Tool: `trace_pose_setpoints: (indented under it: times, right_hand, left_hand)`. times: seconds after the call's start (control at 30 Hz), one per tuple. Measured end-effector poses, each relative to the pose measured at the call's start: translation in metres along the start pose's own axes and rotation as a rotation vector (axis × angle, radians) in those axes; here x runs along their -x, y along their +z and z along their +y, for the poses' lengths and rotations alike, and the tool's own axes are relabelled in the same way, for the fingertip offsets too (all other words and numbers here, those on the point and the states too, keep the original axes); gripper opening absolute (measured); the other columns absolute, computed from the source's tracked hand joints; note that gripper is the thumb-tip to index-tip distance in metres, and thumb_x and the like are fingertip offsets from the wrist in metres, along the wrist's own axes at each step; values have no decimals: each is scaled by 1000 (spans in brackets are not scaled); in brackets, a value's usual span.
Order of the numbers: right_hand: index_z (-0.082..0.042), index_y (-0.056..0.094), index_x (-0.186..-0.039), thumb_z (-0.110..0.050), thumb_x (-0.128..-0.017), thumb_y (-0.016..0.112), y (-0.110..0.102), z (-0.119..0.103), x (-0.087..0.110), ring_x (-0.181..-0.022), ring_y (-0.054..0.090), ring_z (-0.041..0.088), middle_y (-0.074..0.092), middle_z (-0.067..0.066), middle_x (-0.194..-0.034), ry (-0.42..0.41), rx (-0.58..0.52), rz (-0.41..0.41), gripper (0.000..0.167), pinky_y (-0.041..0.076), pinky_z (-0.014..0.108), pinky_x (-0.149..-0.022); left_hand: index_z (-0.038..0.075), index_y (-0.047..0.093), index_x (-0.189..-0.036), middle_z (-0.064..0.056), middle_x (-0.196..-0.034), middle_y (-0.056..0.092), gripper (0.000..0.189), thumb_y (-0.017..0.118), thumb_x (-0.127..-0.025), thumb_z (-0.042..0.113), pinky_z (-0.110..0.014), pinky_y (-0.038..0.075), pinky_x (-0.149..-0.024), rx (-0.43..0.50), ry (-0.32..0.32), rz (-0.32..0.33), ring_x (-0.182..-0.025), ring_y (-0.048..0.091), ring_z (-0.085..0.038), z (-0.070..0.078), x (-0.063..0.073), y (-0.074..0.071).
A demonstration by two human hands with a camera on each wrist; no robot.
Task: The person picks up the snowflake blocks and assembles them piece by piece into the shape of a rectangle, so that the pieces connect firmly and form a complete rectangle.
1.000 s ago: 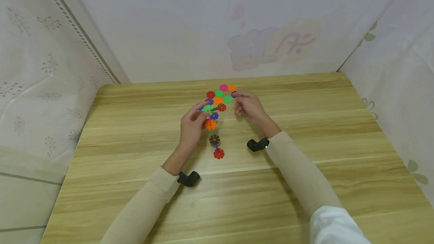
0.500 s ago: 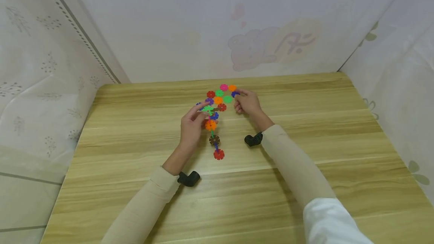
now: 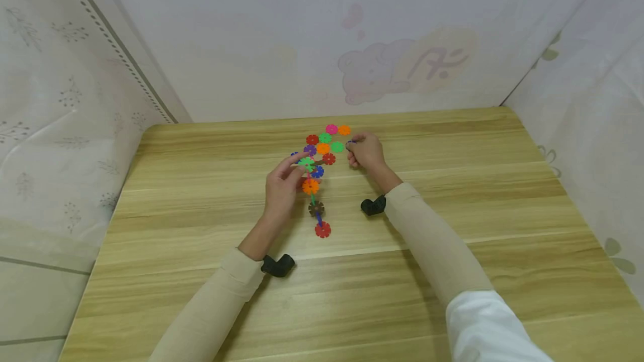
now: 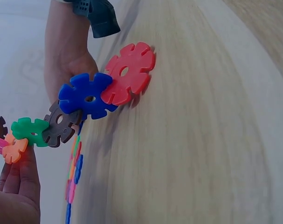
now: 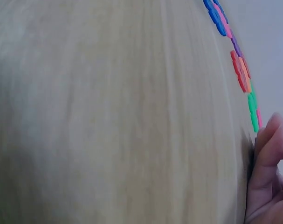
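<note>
1. Blue disc has tipped up from flat; fingers of my right hand pinch it near a flat green disc.
2. My left hand's fingers pinch the chain above the worktop.
3. Best hold both steady, untwisted.

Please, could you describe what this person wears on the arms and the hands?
The left hand and right hand are bare. Plain beige sleeves cover both forearms, with white cloth higher on the right. A small black angular device shows at each wrist.
</note>
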State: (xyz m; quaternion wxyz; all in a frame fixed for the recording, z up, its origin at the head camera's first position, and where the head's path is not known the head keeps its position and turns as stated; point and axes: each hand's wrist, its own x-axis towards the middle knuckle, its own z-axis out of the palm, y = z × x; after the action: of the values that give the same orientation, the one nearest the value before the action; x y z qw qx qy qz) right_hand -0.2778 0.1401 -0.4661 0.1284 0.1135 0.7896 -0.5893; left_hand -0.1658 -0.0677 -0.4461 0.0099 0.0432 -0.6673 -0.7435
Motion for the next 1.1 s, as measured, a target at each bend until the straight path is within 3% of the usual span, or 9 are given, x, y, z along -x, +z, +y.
trace_pose_setpoints:
  times: [0.3,0.57,0.8,1.03,1.1]
  right_hand:
    - [8,54,-119,-10,-95,62,-7,0,-2,-40,52,10,60,6,-59,39,30,-57,31,47,21,-41]
    - [6,65,-110,-18,-97,62,-18,4,3,-39,51,7,59,3,-55,55,28,-108,28,44,17,-40]
    - [5,66,-102,-21,-97,61,-29,4,9,-41,52,7,60,3,-57,79,60,-162,28,45,18,-41]
    - [2,66,-101,-26,-99,59,-32,1,17,-45,54,9,61,4,-61,49,123,-214,29,47,20,-45]
    - [2,65,-101,-26,-99,58,-32,1,18,-45,54,10,61,4,-62,34,120,-225,29,47,21,-45]
  left_hand:
    - [16,66,-125,-7,-95,66,29,55,-98,13,-26,58,-72,-4,-32,15,-78,69,-15,-1,-1,-5]
    - [7,61,-127,-9,-114,64,32,58,-99,21,-24,57,-73,-17,-21,-14,-81,66,-14,0,-2,-4]
    - [6,62,-115,-24,-101,67,26,62,-97,24,-26,57,-73,15,-47,-13,-79,65,-14,1,-3,-2]
    - [5,62,-107,-8,-89,68,23,64,-95,24,-24,57,-71,-1,-78,2,-73,63,-12,2,-5,-1]
    - [4,62,-106,-11,-89,67,22,64,-95,23,-22,56,-69,-12,-75,3,-71,62,-11,3,-5,0]
